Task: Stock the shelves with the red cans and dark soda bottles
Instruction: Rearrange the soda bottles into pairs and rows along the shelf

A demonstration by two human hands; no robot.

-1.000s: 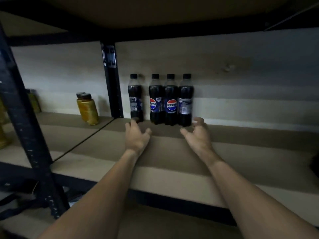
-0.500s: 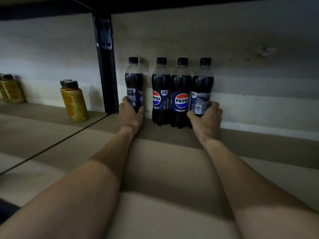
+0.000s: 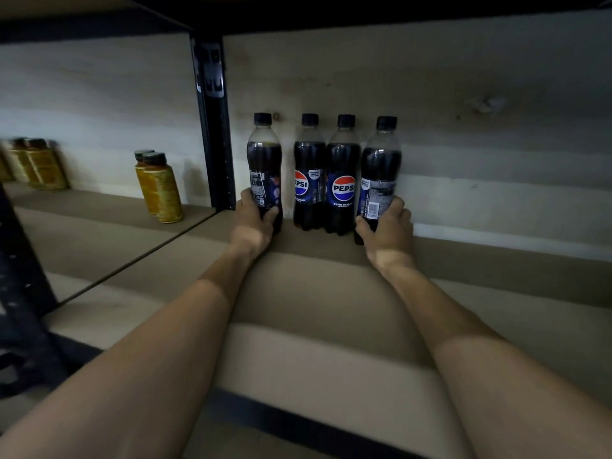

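Several dark Pepsi soda bottles stand upright in a row at the back of the wooden shelf (image 3: 318,313), against the rear wall. My left hand (image 3: 253,223) grips the base of the leftmost bottle (image 3: 264,167), which stands a little apart from the others. My right hand (image 3: 387,231) grips the lower part of the rightmost bottle (image 3: 379,173), which leans slightly. Two middle bottles (image 3: 326,173) touch each other, labels facing me. No red cans are in view.
A black upright post (image 3: 212,127) divides the shelf bays just left of the bottles. Yellow bottles with dark caps (image 3: 159,187) stand on the left bay, more (image 3: 36,164) farther left. Another black post (image 3: 20,270) stands at the near left. The shelf above hangs low overhead.
A second ago both hands were open, short of the bottles. They reached forward and closed round the two end bottles. The rightmost bottle now leans slightly.
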